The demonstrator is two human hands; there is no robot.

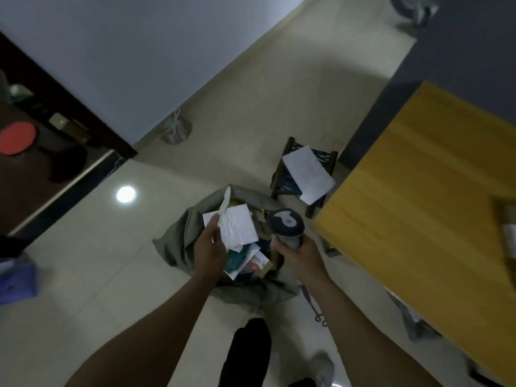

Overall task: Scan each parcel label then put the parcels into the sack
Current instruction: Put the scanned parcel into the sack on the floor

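**Q:** Posn of the item in hand?

**A:** A white parcel was held directly above the open mouth of the sack, which stood on the floor. It was crumpled and approx. flat. No label text could be read.

**Q:** Hand status?

**A:** The left hand was pinched on the parcel's near-left edge. The right hand was wrapped round the grip of the scanner, which was held just beside the parcel on its right. The hands were kept apart, w/ the sack opening between them.

**Q:** Step in progress?

**A:** It was judged to be scan-then-drop for this item. No beam was seen, so a completed read could not be confirmed.

**Q:** Next move, reqs?

**A:** The label is to be faced to the scanner head if unread. After that, only release of the pinch is req'd. The sack mouth was slack, so a centred drop is advised.

**Q:** Surroundings?

**A:** Other parcels were seen inside the sack. A flat white item, prob. another parcel, was lying on a stool beyond the sack. A wooden table was at right, w/ a blurred package at its edge.
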